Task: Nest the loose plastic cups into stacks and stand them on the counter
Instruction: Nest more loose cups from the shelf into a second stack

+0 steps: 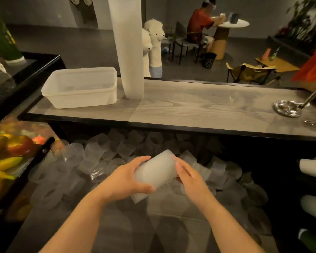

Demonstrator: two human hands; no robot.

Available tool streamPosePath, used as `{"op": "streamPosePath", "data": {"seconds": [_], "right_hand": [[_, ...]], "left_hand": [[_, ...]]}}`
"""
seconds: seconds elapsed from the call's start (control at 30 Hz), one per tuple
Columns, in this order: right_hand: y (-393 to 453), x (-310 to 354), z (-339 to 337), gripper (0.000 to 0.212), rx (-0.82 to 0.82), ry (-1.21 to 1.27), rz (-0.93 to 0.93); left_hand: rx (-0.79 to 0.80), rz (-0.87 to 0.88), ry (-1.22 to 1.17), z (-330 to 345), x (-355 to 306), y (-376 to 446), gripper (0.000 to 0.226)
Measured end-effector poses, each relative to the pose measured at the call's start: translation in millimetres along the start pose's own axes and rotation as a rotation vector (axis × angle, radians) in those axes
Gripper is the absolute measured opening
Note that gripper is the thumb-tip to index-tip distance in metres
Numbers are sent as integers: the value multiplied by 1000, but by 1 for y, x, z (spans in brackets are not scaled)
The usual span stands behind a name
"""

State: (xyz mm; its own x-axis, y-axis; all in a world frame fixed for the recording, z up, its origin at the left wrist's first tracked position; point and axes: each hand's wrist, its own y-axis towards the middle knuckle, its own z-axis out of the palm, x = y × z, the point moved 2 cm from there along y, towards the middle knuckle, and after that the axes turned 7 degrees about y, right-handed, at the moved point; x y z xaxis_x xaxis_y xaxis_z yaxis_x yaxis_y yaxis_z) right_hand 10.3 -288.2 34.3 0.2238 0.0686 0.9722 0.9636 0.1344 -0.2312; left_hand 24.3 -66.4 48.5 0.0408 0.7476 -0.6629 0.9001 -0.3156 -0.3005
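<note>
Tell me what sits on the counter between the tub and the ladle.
In the head view, only the tall stack of nested cups stands between the tub and the ladle, right beside the tub; the rest of the counter there is bare.

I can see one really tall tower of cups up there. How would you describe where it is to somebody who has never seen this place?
Start at the long grey wood-grain counter with the black edge. Near its left end sits a white rectangular plastic tub, and the tall stack of cups stands upright just to the right of it. It rises out of the top of the picture, unlike the loose cups lying jumbled below the counter.
</note>
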Motion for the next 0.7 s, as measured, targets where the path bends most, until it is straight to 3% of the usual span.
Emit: {"op": "streamPosePath", "data": {"seconds": [0.13,0.2,0.3,0.37,0.47,0.57,0.7], "right_hand": [[-5,-7,-7,49,108,-4,52],[0,-14,-16,52,68,7,81],[18,-35,-47,40,-367,-125,90],[28,-44,-69,40,-557,-286,165],[44,-57,-86,48,-519,-452,357],[53,-72,-89,52,-405,-590,368],[60,-85,-98,40,-401,-656,323]], "left_hand": [[43,-2,43,7,4,7,94],[56,-13,35,9,7,10,95],[15,-51,-26,7,14,15,97],[-3,-73,-27,3,20,17,97],[2,-91,-43,-1,25,17,98],[26,-88,-40,1,22,18,99],[47,-88,-12,1,20,20,101]]}}
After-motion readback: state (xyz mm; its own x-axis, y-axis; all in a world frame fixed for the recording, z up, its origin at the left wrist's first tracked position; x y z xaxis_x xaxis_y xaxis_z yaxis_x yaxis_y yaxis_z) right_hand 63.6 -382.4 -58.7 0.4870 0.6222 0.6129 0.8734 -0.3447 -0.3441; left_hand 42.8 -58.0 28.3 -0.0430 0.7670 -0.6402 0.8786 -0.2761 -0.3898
